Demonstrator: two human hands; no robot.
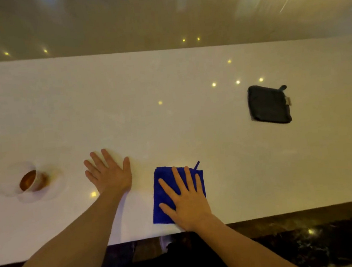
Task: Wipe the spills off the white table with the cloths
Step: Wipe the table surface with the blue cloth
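A folded blue cloth (164, 190) lies near the front edge of the white table (168, 112). My right hand (185, 199) presses flat on it with fingers spread. My left hand (108, 172) rests flat and open on the bare table, left of the blue cloth and apart from it. A folded dark grey cloth (269, 105) with a small loop lies farther back on the right, untouched. At the left a tipped cup (32, 180) with brown liquid lies in a pale wet spill (53, 188).
The table's front edge (264, 216) runs just behind my right wrist, with dark marble floor (331, 236) below it. A glossy beige wall rises behind the table's far edge. Ceiling lights reflect as bright dots on the tabletop.
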